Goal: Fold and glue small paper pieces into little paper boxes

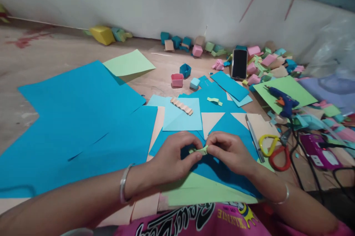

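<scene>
floor (pixel 41 58) littered with paper | left hand (pixel 173 156); right hand (pixel 231 152); each grip pinching green strip (pixel 201 150) between them

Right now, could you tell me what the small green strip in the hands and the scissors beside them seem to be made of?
The green strip, pinched by both hands, looks like matte paper: thin, with sharp pleats. The scissors show glossy yellow and red handles, probably plastic; the blades look like grey metal.

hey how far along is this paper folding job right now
Done: many small folded paper boxes lie along the wall, and a pleated peach strip and a pleated green strip rest on the blue sheets. In hand: the left hand and right hand pinch a small green paper strip, partly folded. Left: large blue sheets lie uncut.
</scene>
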Demonstrator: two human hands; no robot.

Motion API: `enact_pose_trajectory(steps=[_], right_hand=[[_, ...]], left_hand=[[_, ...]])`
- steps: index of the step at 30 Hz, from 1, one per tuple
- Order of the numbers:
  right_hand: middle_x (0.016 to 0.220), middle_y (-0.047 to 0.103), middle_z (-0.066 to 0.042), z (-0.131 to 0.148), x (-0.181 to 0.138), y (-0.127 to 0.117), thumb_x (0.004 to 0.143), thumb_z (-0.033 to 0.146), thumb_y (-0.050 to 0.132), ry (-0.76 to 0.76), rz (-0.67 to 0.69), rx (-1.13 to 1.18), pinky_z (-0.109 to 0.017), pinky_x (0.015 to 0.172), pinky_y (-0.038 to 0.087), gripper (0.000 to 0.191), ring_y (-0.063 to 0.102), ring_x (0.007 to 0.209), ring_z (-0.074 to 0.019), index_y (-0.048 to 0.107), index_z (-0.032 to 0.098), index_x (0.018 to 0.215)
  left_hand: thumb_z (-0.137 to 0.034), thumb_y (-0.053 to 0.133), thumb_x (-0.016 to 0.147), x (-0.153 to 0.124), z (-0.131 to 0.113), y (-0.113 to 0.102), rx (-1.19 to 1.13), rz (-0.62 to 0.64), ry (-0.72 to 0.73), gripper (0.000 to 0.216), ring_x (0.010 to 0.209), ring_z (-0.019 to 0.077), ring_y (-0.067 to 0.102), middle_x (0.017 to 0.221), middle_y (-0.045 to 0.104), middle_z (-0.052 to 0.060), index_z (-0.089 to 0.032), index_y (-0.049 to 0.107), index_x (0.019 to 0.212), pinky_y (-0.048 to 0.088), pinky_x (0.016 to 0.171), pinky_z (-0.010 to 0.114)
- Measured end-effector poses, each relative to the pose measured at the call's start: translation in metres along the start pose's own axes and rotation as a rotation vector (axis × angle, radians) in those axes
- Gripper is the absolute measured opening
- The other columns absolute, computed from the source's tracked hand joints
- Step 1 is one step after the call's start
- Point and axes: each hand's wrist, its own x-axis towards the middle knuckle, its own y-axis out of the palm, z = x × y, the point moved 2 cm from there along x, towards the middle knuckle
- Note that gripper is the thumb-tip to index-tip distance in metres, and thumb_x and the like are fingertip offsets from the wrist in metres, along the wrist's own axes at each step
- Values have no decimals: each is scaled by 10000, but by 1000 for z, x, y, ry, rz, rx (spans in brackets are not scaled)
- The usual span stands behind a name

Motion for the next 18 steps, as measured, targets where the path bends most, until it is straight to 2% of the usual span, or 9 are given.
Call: enact_pose_trajectory(steps=[3,6,9,12,14,16,18], right_hand=[[803,701,-43,-2,6,-1,908,221,551,-61,-98,-46,-282,690,521,155,642,757,-148,675,176,826],[901,723,-64,6,6,-10,924,178,524,-156,-177,-170,-303,773,540,169,663,859,-155,690,175,955],[947,723,-60,26,-7,-28,920,153,527,-230,-247,-357,-312,809,540,177,661,913,-160,674,188,1012],[1009,717,-65,41,-32,-60,904,145,550,-258,-423,-614,-341,876,516,201,655,970,-183,664,209,1057],[1031,712,-69,37,-48,-91,898,179,564,-188,-636,-799,-359,888,500,185,651,983,-208,676,225,1038],[1006,712,-75,18,-58,-128,903,256,559,-29,-830,-917,-374,857,496,165,651,934,-228,691,226,996],[1027,702,-104,-10,-60,-165,913,336,522,209,-911,-990,-386,855,482,255,639,932,-244,685,198,1052]], left_hand=[[-281,616,830,2,5,-2,-13,-27,-118,98,748,175,605,782,688,40,-199,642,782,489,681,312],[-331,631,843,3,14,-3,-78,-33,-162,128,761,180,618,818,696,42,-206,657,837,500,690,320],[-353,652,834,4,23,-5,-173,-87,-206,167,772,189,629,839,693,46,-219,646,934,502,671,323],[-343,664,825,5,27,-6,-252,-122,-227,290,768,189,627,796,669,30,-247,605,1092,487,641,312],[-341,675,816,6,27,-5,-270,-130,-235,307,781,188,620,808,657,27,-261,608,1105,486,652,314],[-338,686,804,6,26,-5,-279,-147,-239,274,816,191,613,849,650,34,-261,628,1060,490,681,321],[-331,690,797,6,24,-4,-300,-159,-242,261,804,185,603,849,634,33,-250,629,1038,482,671,317]])
